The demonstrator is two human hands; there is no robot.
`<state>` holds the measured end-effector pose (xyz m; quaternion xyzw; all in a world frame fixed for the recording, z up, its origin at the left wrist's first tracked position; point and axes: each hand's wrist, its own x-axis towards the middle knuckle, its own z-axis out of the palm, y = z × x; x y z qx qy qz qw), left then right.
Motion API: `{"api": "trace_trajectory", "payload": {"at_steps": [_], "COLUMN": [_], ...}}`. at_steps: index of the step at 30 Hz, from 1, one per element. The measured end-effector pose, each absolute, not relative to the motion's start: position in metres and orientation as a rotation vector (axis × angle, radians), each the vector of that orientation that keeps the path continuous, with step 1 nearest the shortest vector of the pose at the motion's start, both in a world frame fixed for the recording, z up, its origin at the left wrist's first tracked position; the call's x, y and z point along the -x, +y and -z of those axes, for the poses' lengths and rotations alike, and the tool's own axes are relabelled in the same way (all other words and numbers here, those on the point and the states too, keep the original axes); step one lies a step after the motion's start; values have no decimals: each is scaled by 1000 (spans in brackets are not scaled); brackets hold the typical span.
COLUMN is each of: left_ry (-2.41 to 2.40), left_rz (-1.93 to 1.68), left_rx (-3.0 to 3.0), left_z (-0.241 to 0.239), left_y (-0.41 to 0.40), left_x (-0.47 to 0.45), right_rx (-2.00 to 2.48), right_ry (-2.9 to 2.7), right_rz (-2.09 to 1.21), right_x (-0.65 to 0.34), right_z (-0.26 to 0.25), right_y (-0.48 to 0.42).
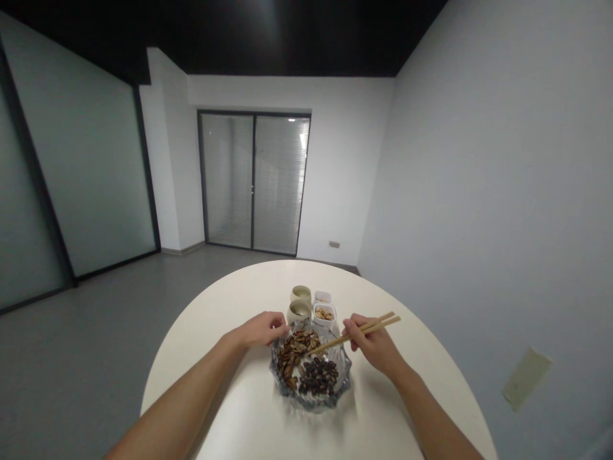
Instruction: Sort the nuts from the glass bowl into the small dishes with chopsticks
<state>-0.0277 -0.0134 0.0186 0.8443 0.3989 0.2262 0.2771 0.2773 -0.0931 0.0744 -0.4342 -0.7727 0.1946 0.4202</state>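
- Head view: R hand [372, 346] closed on chopsticks [357, 334], tips at brown seeds [293, 351] in dish [313, 404].
- L hand [262, 329] curled at dish's far-left rim; grip can't tell.
- Dish front: black seeds [318, 377]. Dish mid-table [230, 306]; cups [300, 312] & bowls [324, 322] just behind.

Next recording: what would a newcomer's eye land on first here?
The glass dish near the front of the round white table, with striped brown seeds heaped on its left and dark seeds on its right. The right hand holds chopsticks with their tips over the seeds, while the left hand sits at the dish's left rim. Four small bowls stand just behind.
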Motion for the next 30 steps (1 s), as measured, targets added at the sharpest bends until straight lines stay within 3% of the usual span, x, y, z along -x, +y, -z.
{"api": "trace_trajectory", "payload": {"at_steps": [17, 30], "left_ry": [1080, 1070], "left_rz": [-609, -604], "left_rx": [-2257, -2212], "left_z": [-25, -19], "left_y": [-18, -13], "left_x": [26, 28], "right_rx": [1032, 1120], "right_ry": [-1634, -1749], "right_rz": [-201, -44], "right_x": [-274, -245], "right_z": [-85, -85], "right_y": [-72, -32]}}
